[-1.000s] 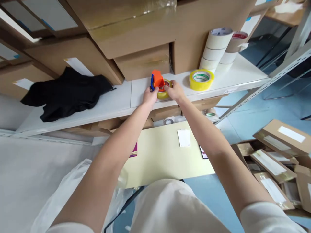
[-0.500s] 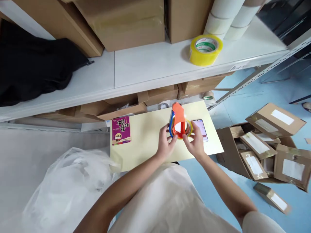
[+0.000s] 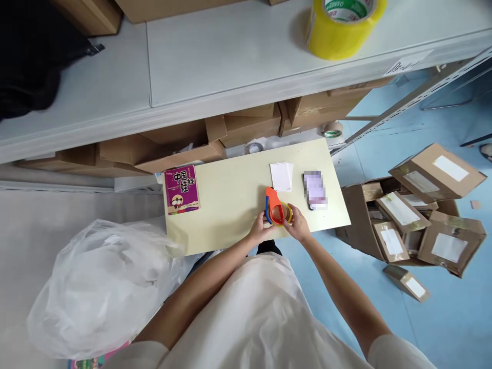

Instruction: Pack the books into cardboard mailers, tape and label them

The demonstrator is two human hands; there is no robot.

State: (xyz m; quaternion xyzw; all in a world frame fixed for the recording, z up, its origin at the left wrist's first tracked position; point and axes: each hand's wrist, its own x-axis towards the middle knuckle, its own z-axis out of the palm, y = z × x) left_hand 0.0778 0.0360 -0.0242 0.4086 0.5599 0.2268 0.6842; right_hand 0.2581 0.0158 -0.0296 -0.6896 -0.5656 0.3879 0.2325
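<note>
An orange and blue tape dispenser [image 3: 273,199] with a yellow tape roll [image 3: 287,210] at its side is held between both hands over the near edge of the small table. My left hand [image 3: 260,228] is closed round the blue side and lower part. On the other side, my right hand [image 3: 296,223] grips the roll side, thumb toward the bottom. White cards [image 3: 280,177] lie just beyond the dispenser. To their right is a phone [image 3: 315,189], its screen blurred. A purple book [image 3: 181,189] lies at the table's left end.
The pale yellow table [image 3: 226,205] stands against a grey shelf [image 3: 230,61]. A big yellow tape roll [image 3: 340,33] sits on that shelf. Cardboard boxes [image 3: 403,215] fill a carton at right; a white plastic bag [image 3: 103,287] bulges at left.
Both hands have lowered the tape dispenser and drawn it closer to my body. The white cards beyond it now show. My view has tilted downward.
</note>
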